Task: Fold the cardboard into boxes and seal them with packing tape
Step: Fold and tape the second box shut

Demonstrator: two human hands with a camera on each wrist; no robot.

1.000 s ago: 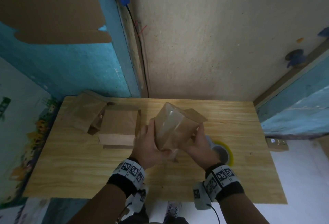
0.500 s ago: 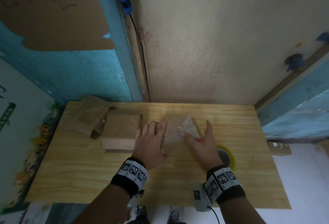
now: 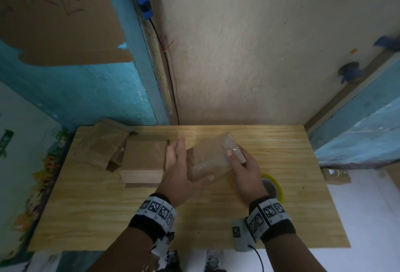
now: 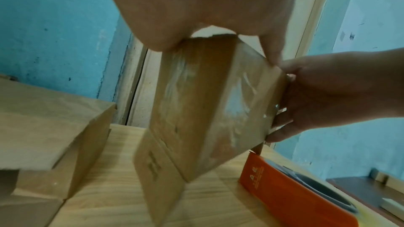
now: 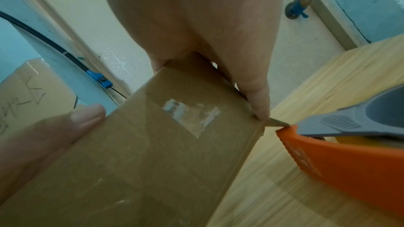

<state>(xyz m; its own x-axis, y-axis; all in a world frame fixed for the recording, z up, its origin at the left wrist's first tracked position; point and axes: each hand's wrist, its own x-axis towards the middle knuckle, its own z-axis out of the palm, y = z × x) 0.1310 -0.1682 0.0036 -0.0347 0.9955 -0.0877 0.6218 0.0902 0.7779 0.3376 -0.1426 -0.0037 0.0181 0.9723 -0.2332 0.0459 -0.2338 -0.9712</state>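
Observation:
A small brown cardboard box [image 3: 208, 158] with clear tape on its faces is held tilted just above the middle of the wooden table [image 3: 108, 217]. My left hand [image 3: 184, 161] grips its left end, thumb under the near edge and fingers up the side. On the other end my right hand [image 3: 238, 160] grips with the thumb on top. The left wrist view shows the taped box [image 4: 207, 101] on edge with the right hand [image 4: 328, 92] at its far corner. In the right wrist view the box [image 5: 164, 144] fills the centre, a left fingertip [image 5: 65, 123] on its left edge.
A tape dispenser [image 3: 271, 187] with a yellow roll lies just right of my right hand; its orange body [image 5: 338, 153] nearly touches the box corner. Folded boxes [image 3: 142, 159] and loose cardboard [image 3: 108, 144] are piled at the table's back left. A wall [image 3: 259, 55] rises behind.
A second ago the box was held up on end; then both hands lay flat on it, low over the table. Now they grip it again, its broad face turned up.

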